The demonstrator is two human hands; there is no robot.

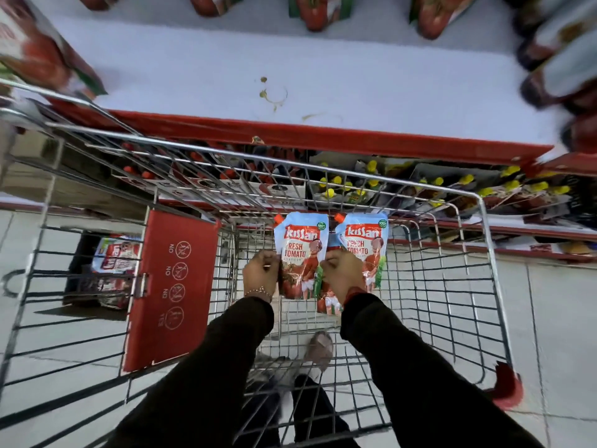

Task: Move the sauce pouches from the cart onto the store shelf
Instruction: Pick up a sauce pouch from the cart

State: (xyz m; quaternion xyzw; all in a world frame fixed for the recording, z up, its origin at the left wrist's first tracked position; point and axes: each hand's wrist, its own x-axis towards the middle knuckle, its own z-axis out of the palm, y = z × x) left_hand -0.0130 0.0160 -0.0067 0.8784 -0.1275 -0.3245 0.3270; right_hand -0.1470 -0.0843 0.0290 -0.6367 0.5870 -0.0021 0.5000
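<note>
From the head view, the left hand point(260, 274) grips a Kissan "Fresh Tomato" ketchup pouch point(300, 253) by its left edge; the right hand point(342, 273) clasps a second Kissan pouch point(366, 244). Both pouches stand upright above the fists, over the wire cart point(452, 286), below the white shelf point(226, 69).

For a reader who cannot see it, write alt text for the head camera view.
Two hands each hold a tomato sauce pouch, left hand and right hand, upright over a wire cart. Ahead, a white shelf with a red front edge has bare, stained space between stocked products.
</note>
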